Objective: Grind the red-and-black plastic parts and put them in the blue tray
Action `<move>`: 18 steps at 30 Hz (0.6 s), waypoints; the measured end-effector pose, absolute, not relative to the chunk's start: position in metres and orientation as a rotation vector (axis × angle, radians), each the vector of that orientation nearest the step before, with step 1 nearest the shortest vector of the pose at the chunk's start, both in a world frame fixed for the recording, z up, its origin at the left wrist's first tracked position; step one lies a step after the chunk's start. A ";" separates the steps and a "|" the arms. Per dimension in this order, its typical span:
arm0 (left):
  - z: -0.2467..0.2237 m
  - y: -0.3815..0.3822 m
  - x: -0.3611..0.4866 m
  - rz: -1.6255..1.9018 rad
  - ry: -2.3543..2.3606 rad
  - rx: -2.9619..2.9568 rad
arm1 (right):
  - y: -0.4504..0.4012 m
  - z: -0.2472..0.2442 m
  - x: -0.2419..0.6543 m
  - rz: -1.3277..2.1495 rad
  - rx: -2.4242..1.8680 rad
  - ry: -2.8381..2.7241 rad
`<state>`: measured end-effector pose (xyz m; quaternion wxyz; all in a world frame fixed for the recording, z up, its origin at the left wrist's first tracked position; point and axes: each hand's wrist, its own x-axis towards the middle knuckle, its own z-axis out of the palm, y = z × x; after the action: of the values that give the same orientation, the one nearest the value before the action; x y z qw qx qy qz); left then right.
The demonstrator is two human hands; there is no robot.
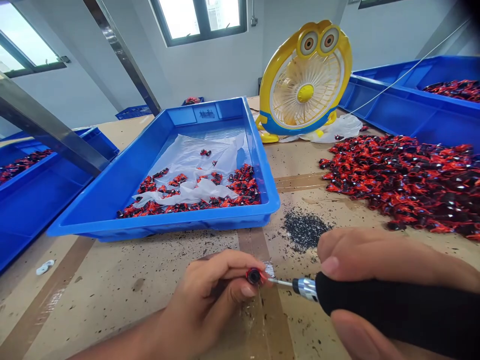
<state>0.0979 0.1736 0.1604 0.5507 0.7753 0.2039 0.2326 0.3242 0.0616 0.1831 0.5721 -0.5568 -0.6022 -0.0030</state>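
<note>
While my left hand [210,295] pinches the red-black part [253,276], my right hand [375,257] closes around the black tool [382,305]; a strip of desk [150,270] separates them from the blue tray's [168,220] near edge.

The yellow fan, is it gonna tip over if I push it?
The yellow fan could tip fairly easily, standing tall on small feet. Its glossy frame looks like stiff plastic, though the thin-ribbed grille might flex.

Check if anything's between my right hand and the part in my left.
Only the tool in the right hand, its thin tip pointing at the part in the left hand; nothing else visible stands between.
</note>
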 end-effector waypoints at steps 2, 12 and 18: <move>0.158 0.173 0.097 0.540 0.498 1.827 | 0.059 0.182 0.323 -0.028 -1.299 -1.388; 0.156 0.171 0.097 0.499 0.474 1.714 | 0.064 0.185 0.323 -0.043 -1.309 -1.475; 0.154 0.171 0.097 0.539 0.434 1.709 | 0.062 0.178 0.341 -0.091 -1.304 -1.548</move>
<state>0.0970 0.1707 0.1542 0.6042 0.7385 0.1876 0.2331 0.3409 0.0615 0.1785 0.5291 -0.5461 -0.6483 -0.0383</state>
